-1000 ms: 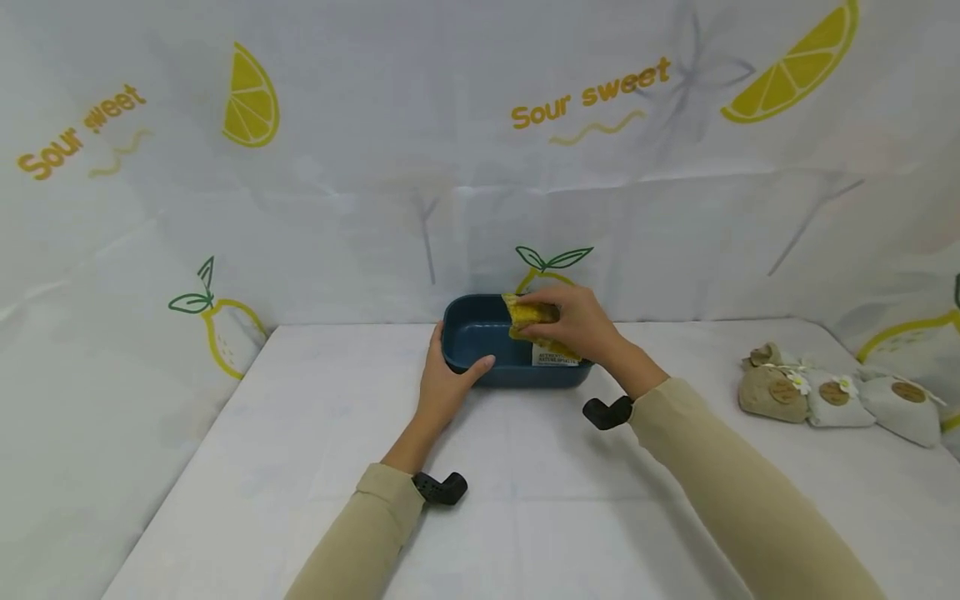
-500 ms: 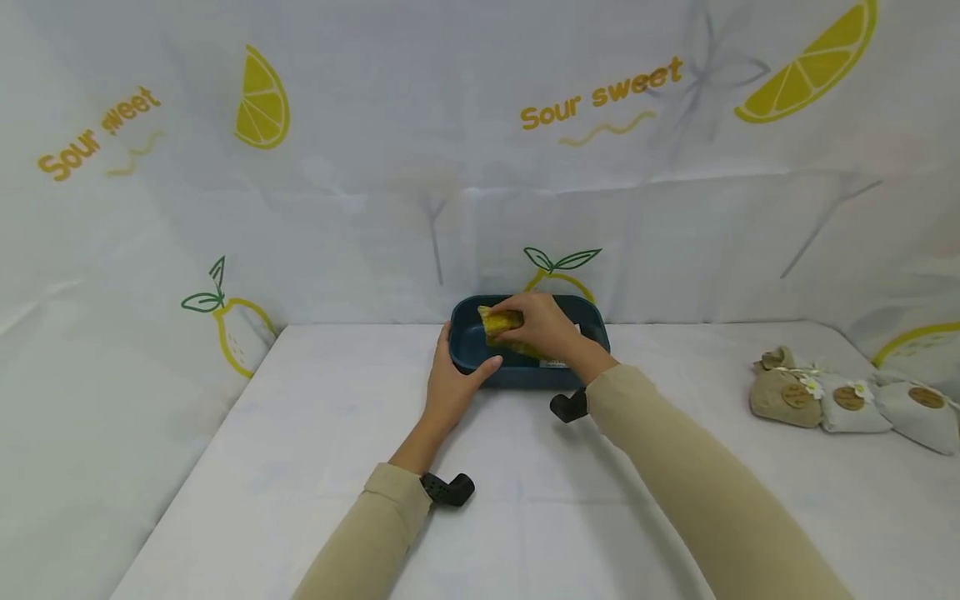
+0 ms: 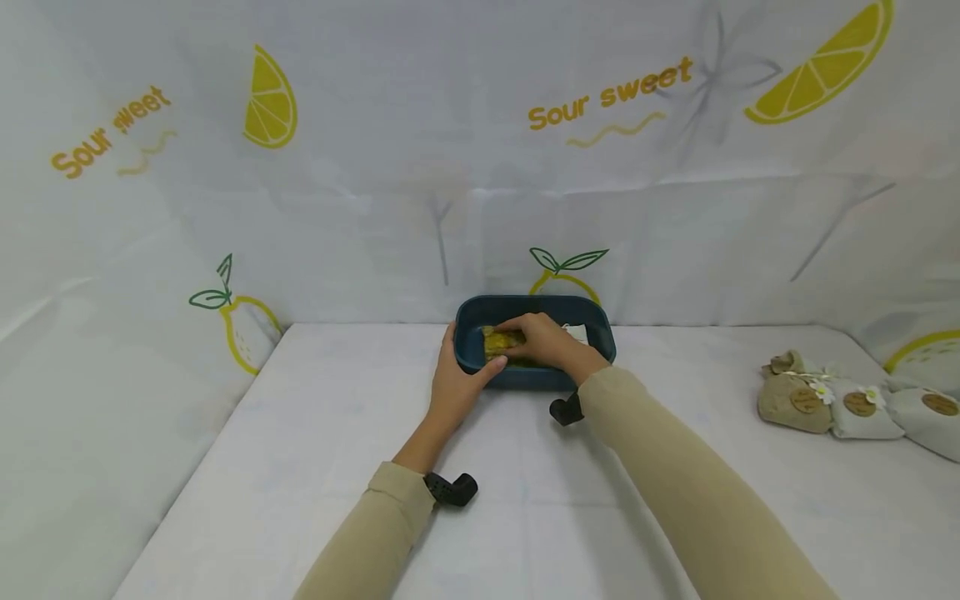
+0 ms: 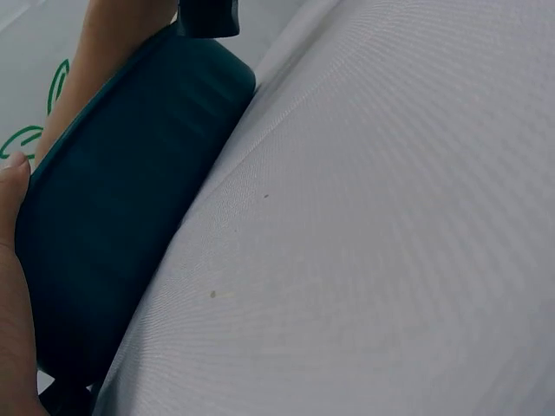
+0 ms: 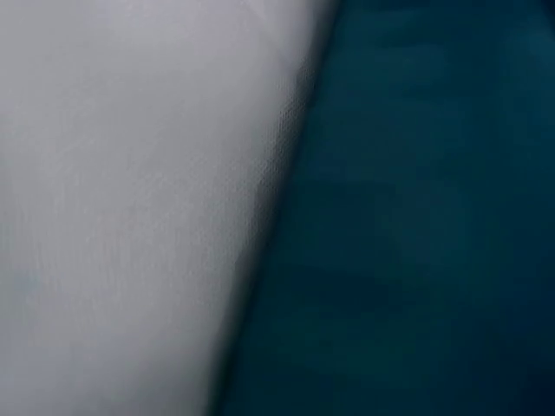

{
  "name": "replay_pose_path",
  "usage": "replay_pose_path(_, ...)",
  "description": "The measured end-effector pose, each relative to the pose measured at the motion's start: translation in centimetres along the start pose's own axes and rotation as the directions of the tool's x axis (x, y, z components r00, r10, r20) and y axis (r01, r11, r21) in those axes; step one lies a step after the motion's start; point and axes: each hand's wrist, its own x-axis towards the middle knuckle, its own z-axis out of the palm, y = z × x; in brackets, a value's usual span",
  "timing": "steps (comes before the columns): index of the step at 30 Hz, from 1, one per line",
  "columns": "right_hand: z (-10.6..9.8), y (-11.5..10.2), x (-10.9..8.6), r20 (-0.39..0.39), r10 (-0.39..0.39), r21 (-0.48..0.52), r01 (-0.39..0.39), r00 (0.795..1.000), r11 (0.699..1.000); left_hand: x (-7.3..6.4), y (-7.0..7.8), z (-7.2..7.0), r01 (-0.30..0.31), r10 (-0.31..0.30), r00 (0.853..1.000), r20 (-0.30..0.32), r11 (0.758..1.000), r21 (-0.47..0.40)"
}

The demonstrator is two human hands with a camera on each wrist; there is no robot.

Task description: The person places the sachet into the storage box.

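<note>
A dark blue rectangular storage box stands at the back of the table in the head view. My left hand holds its left end, thumb over the front rim and fingers along the side. In the left wrist view, the box's front wall fills the left part. Inside the box, my right hand pinches a small yellow textured pouch near the left end. The hand covers part of the pouch, so its exact kind is unclear. Behind the right hand, a white piece shows in the box.
A tan drawstring sachet and two white sachets sit in a row at the table's right. A white cloth with lemon prints hangs right behind the box. White cloth covers the table.
My right hand has carried the yellow pouch leftward and down into the box. My left hand has kept its hold on the box, and the head view has shifted slightly.
</note>
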Motion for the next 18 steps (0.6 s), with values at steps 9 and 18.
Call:
replay_pose_path(9, 0.01, -0.35, -0.21, 0.118, 0.044, -0.064, -0.036, 0.992, 0.997, 0.11, -0.02, 0.12, -0.009, 0.009, 1.000, -0.005, 1.000, -0.001)
replay_pose_path(18, -0.28, -0.30, -0.38, 0.137, 0.031, -0.058, -0.023, 0.990, 0.998, -0.05, 0.29, 0.18, -0.001, 0.001, 1.000, -0.002, 1.000, 0.007)
